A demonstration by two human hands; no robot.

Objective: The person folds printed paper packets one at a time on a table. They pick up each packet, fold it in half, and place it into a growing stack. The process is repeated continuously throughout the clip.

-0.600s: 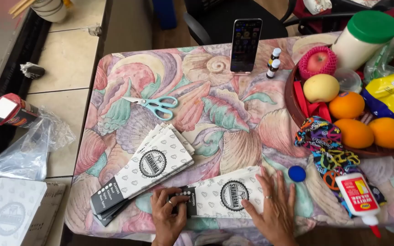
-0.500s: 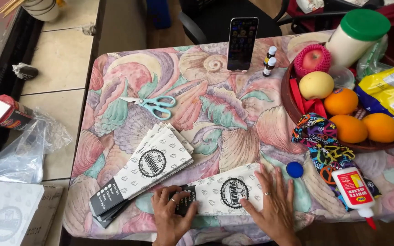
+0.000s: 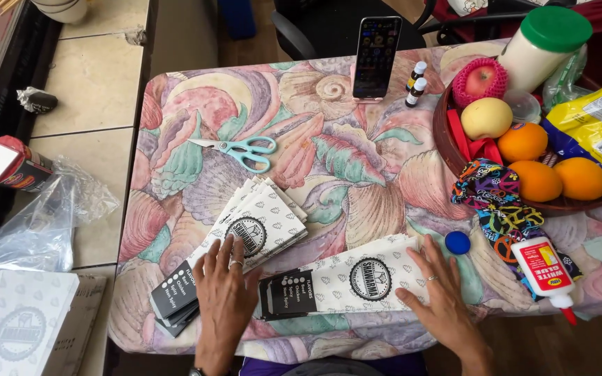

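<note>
At the near edge of the table point(image 3: 357, 167), a flat white paper sleeve point(image 3: 357, 278) with a round black emblem and a black end panel is laid lengthwise on the shell-patterned cloth. The right hand point(image 3: 440, 303) is pressed flat on its right end, fingers spread and unclenched, nothing gripped. Just to the left, a fanned stack of matching sleeves point(image 3: 245, 233) is set at a slant, black ends toward the near-left corner; the left hand point(image 3: 226, 299) is laid palm down across its lower part, fingers extended and relaxed, a ring seen on one of them. A blue bottle cap point(image 3: 458, 242) is found just beyond the right hand, and a white glue bottle point(image 3: 545, 268) with a red tip is lying near the right edge. Teal-handled scissors point(image 3: 242, 150) are placed farther back, well apart from the stack. A phone point(image 3: 377, 49) is propped upright at the far edge, two small dropper bottles point(image 3: 416, 83) beside it. At the right, a brown bowl point(image 3: 447, 150) is filled with oranges, a yellow apple and a netted red apple, with a green-lidded white jar point(image 3: 541, 42) behind it.
</note>
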